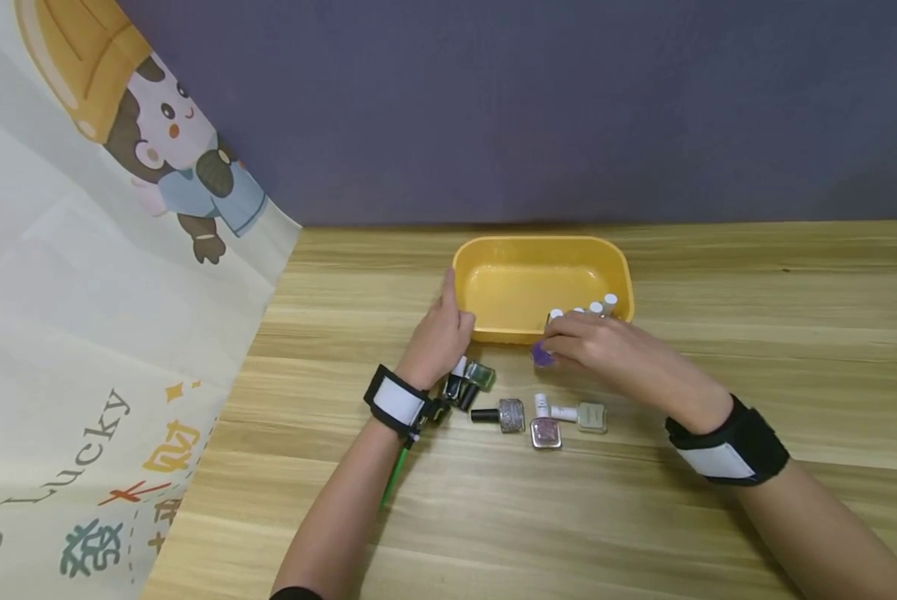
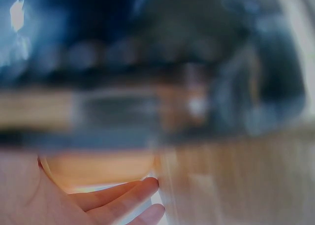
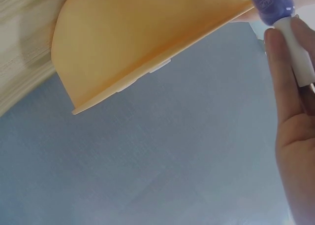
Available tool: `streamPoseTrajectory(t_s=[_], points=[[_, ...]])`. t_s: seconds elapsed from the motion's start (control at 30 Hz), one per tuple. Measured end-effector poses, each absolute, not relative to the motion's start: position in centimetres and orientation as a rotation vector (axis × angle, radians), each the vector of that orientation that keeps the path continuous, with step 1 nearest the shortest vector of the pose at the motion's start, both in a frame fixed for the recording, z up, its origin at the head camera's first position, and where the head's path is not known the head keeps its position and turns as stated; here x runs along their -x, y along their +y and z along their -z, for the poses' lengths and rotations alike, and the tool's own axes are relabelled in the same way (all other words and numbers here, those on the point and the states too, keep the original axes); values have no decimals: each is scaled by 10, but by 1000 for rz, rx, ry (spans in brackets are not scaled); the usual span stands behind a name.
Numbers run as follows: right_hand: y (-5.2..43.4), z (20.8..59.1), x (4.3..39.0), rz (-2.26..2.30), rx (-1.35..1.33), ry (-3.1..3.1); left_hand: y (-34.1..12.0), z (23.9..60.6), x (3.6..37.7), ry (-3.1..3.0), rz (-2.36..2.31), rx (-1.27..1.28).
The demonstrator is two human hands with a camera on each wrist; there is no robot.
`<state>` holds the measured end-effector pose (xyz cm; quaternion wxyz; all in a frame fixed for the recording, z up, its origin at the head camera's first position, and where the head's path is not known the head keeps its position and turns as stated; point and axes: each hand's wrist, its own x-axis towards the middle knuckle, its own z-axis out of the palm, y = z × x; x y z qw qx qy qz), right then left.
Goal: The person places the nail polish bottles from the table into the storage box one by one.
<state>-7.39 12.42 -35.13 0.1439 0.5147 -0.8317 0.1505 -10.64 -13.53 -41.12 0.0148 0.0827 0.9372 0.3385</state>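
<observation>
A yellow plastic tray stands at the middle of the wooden table. Several white-capped nail polish bottles stand in its front right corner. My right hand pinches a purple nail polish bottle just outside the tray's front rim. In the right wrist view my fingers hold that purple bottle by its white cap beside the tray. My left hand rests against the tray's front left corner with fairly straight fingers. The left wrist view is heavily blurred.
Several more polish bottles lie on the table in front of the tray: a dark pair, a glittery one with a black cap, a pink glitter one and a pale green one. A printed cloth hangs at the left.
</observation>
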Motion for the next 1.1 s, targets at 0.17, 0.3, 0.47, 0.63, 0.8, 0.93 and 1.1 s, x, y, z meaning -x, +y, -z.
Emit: streamPoseTrajectory(t_s=[0.17,0.3,0.47,0.63,0.8,0.93,1.1], points=[[125,350,73,-403,-1484,-2380,-134,412,107,2918,-1046,-250],[127,348,71,-364,-1476,-2359,-134,413,108,2917,-1045,-248],[128,346,71,-371,-1470,-2353,-134,414,108,2907,-1052,-251],[128,344,71,-365,-1461,-2333,-136,415,108,2917,-1035,-227],[127,346,72,-356,-1432,-2332,-138,415,106,2927,-1027,-194],[126,346,72,-391,-1396,-2331,-138,416,106,2934,-1016,-206],[126,348,72,-444,-1349,-2303,-137,415,105,2927,-1028,-222]])
